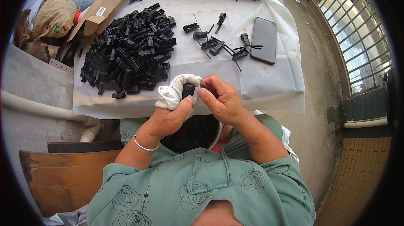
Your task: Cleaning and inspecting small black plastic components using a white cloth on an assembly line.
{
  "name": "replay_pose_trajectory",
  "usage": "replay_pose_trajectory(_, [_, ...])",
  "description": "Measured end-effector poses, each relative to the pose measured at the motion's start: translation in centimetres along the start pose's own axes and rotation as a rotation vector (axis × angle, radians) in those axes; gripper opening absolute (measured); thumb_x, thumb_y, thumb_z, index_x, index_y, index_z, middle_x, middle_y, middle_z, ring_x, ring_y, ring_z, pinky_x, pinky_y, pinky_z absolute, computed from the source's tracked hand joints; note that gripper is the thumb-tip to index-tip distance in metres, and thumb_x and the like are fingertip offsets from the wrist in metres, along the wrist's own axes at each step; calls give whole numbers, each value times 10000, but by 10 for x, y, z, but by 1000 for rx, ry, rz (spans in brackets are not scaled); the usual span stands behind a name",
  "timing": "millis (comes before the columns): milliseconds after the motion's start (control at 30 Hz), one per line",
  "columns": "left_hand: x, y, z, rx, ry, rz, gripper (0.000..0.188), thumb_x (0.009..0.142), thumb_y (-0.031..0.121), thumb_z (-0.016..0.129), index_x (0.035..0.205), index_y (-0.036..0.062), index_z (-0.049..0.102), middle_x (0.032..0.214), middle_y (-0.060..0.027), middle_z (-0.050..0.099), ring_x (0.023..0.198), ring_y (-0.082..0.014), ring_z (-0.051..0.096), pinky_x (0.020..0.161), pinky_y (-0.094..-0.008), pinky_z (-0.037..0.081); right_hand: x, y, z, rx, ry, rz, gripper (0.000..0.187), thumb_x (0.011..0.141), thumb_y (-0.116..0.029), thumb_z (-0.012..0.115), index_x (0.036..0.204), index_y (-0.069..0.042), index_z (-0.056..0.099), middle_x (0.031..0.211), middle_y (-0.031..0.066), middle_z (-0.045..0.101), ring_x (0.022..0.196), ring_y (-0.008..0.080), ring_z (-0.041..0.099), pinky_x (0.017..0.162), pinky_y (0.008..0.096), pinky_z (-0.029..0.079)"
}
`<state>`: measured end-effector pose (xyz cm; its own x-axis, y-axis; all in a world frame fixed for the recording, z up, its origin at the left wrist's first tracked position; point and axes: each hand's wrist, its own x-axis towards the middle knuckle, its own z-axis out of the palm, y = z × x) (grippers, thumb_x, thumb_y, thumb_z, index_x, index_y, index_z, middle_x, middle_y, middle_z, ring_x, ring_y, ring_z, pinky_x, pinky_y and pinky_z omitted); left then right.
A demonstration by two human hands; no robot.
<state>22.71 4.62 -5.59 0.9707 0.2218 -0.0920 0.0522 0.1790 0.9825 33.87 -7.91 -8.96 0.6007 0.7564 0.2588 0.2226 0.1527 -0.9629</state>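
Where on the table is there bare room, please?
Bare: the white sheet-covered table between the black rectangular phone and near edge, and right of the phone. Crowded: its left, under the heap of black plastic parts.

Over at the white-sheeted counter (269, 87), the left hand (171, 118) grips a small black plastic block (188, 90) against a crumpled white cloth (166, 97), the right hand (225, 101) close by. A heap of black plastic parts (128, 51) sits leftward; a dark rectangular phone (264, 40) lies rightward.

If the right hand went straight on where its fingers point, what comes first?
Probably the white cloth at the left hand, with the held black piece just beyond; depth is unclear.
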Motion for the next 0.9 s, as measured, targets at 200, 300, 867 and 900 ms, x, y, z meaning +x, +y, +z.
replay_pose_trajectory(200, [3,-6,1,171,57,103,320,830,45,436,1149,23,436,878,-20,484,690,-59,406,607,-192,367,-1,0,-6,-97,-153,-106,194,935,-182,488,868,-7,539,666,55,493,577,147,428,553,269,397])
replay_pose_trajectory(300, [7,-5,1,372,67,190,302,809,32,448,1108,-7,467,932,-48,513,793,-107,470,720,-241,428,-1,-2,-5,-97,-163,-56,204,931,-168,494,815,-6,539,636,51,473,570,144,413,543,267,387])
replay_pose_trajectory(867, [-2,15,-9,822,-76,90,302,785,47,512,1083,0,523,984,-156,580,877,-283,560,810,-333,449,1,3,0,-391,-79,-265,195,874,-150,549,746,-14,490,635,159,496,557,343,493,507,383,393])
replay_pose_trajectory(900, [-5,14,-15,827,-67,94,302,785,47,512,1083,0,523,984,-156,580,877,-283,560,810,-333,449,4,-2,-12,-614,74,-236,190,864,-164,563,753,-25,498,644,149,511,570,342,513,510,387,408])
